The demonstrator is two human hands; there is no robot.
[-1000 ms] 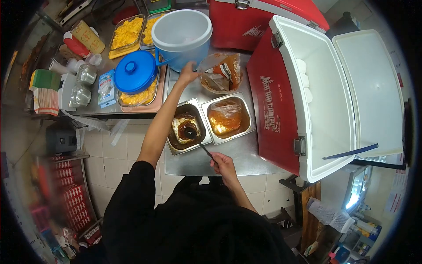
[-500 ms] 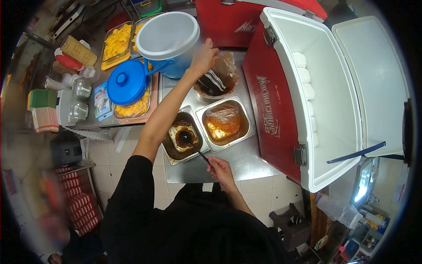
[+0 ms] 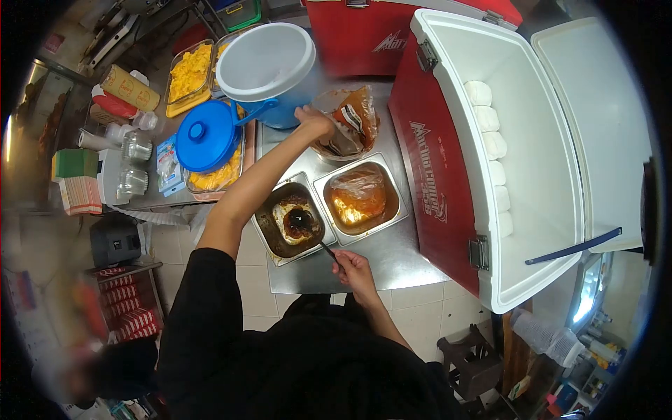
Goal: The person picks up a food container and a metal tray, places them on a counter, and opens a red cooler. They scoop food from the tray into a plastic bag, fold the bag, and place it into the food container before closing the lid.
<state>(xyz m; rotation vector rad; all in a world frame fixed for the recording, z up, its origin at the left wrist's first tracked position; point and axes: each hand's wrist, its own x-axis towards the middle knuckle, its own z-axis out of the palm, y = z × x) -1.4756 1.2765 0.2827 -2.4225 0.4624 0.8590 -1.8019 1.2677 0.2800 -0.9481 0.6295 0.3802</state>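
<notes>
My right hand is closed around the dark handle of a ladle. The ladle's head sits in the left steel pan, in dark sauce within a pale, stained container or liner. My left arm stretches forward, and my left hand is bent down beside the blue bucket and over the edge of a round pot. A plastic bag with brown contents stands up in that pot, next to the hand. Most left fingers are hidden, so its grip does not show.
Right of the ladle's pan, another steel pan holds a bag of orange-brown food. An open red cooler with white wrapped packs stands to the right. Blue-lidded jug and yellow food trays lie left.
My left hand has come down from beside the bucket's rim to the pot. The brown bag there now stands more upright. My right hand keeps its hold on the ladle, almost unmoved.
</notes>
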